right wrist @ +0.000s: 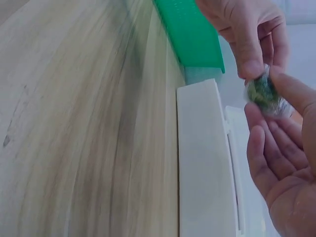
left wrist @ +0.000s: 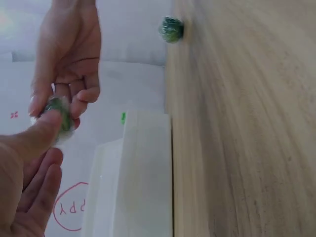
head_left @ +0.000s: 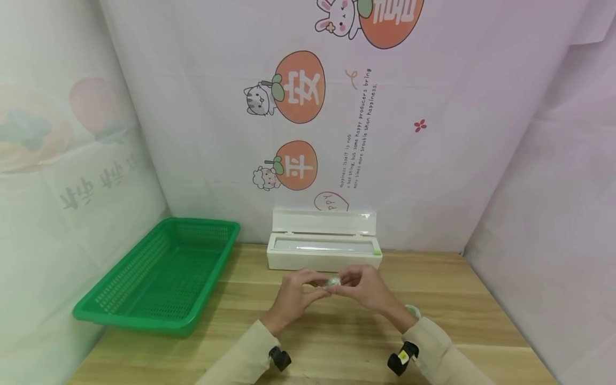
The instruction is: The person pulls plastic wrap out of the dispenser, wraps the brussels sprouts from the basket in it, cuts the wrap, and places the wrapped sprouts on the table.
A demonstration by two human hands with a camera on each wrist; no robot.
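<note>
Above the wooden table, my left hand (head_left: 294, 295) and right hand (head_left: 367, 289) meet fingertip to fingertip. Between them is a small dark-green lump wrapped in clear plastic film (right wrist: 265, 95), pinched from the left by my left thumb and fingers. From the other side, my right thumb and fingers pinch the same lump. In the left wrist view a second film-wrapped green lump (left wrist: 171, 29) sits on the table, beyond my right hand; in the head view my right forearm mostly hides it.
A white cling film dispenser (head_left: 324, 262) stands against the back wall, its clear lid (head_left: 324, 222) raised. On the left lies a green plastic basket (head_left: 185, 321) with perforated sides. Printed cloth covers the walls around the wooden table (head_left: 462, 299).
</note>
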